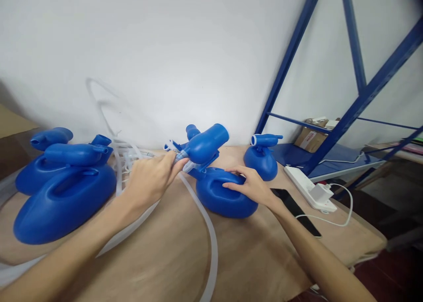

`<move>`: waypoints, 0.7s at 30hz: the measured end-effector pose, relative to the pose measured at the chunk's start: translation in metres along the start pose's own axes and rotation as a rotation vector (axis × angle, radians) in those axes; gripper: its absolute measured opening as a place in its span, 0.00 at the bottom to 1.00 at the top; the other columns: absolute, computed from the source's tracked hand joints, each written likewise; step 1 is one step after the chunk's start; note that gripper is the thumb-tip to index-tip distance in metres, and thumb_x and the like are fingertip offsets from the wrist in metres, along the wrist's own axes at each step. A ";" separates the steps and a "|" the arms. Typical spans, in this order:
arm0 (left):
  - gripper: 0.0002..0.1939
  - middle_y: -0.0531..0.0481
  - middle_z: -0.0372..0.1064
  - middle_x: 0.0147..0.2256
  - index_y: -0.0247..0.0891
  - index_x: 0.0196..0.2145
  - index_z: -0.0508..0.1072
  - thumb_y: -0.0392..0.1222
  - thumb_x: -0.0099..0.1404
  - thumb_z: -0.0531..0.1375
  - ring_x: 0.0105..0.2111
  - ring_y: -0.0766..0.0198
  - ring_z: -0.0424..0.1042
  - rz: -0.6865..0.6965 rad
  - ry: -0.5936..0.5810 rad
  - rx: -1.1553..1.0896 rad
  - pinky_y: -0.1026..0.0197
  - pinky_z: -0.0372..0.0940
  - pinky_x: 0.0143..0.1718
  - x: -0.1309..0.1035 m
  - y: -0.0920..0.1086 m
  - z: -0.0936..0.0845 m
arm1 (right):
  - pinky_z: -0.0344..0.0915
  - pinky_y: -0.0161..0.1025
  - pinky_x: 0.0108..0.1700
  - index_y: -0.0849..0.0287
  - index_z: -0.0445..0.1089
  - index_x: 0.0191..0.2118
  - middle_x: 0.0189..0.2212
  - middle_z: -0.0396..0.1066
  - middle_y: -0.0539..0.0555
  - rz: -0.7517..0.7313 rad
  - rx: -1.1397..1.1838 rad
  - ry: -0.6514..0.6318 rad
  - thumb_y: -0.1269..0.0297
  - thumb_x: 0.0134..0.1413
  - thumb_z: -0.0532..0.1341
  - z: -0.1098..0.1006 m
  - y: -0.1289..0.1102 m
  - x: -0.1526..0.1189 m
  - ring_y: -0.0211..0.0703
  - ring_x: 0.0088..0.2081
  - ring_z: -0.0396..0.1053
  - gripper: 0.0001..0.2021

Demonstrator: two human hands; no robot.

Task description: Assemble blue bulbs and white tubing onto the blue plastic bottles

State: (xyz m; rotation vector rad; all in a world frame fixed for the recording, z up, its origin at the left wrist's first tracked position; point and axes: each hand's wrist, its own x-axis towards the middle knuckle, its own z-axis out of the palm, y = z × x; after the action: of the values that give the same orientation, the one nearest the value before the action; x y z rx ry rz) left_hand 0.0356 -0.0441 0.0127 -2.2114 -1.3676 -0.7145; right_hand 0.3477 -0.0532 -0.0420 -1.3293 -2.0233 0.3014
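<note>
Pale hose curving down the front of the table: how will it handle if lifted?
Probably flexible, perhaps floppy: the hose lies in a loose curve on the table. It may spring back a little, as that bend looks smooth, not kinked. It could drag too: its near end runs out of view.

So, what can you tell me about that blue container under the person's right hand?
The blue container has a squat, rounded body with a smooth, slightly shiny surface that looks like plastic. A hollow is moulded into its upper side. It rests on the brown tabletop. The right hand lies on its top, hiding part of it. The left hand holds a blue spout piece above its neck end; whether that piece touches it is hard to tell.
</note>
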 end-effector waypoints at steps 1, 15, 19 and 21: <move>0.27 0.48 0.70 0.20 0.40 0.31 0.68 0.59 0.79 0.45 0.19 0.57 0.71 0.015 -0.013 0.013 0.59 0.39 0.23 0.005 0.010 0.000 | 0.75 0.50 0.48 0.56 0.76 0.46 0.43 0.81 0.56 -0.010 0.002 0.069 0.48 0.53 0.73 0.003 -0.011 -0.004 0.54 0.44 0.79 0.21; 0.21 0.45 0.74 0.23 0.39 0.38 0.74 0.54 0.79 0.49 0.21 0.52 0.74 0.366 -0.021 0.032 0.57 0.44 0.20 0.011 0.042 -0.035 | 0.70 0.39 0.32 0.53 0.63 0.35 0.29 0.71 0.46 0.054 0.311 0.567 0.50 0.41 0.79 -0.010 -0.045 -0.009 0.40 0.28 0.69 0.26; 0.17 0.46 0.79 0.36 0.43 0.59 0.67 0.49 0.78 0.52 0.25 0.56 0.75 0.244 -0.067 -0.128 0.60 0.53 0.23 0.012 0.022 -0.044 | 0.72 0.41 0.34 0.52 0.62 0.37 0.28 0.71 0.45 0.039 0.394 0.741 0.52 0.39 0.79 -0.025 -0.032 0.003 0.42 0.29 0.73 0.28; 0.18 0.47 0.78 0.36 0.43 0.62 0.64 0.46 0.78 0.50 0.25 0.57 0.75 0.193 -0.099 -0.173 0.61 0.54 0.23 0.009 0.011 -0.043 | 0.73 0.42 0.35 0.53 0.63 0.38 0.28 0.72 0.45 0.013 0.383 0.800 0.52 0.38 0.79 -0.034 -0.029 0.010 0.43 0.30 0.74 0.28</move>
State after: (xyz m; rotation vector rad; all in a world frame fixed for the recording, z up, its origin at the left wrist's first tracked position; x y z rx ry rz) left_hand 0.0409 -0.0688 0.0508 -2.5035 -1.1541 -0.6844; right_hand 0.3471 -0.0632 0.0023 -0.9967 -1.2125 0.1182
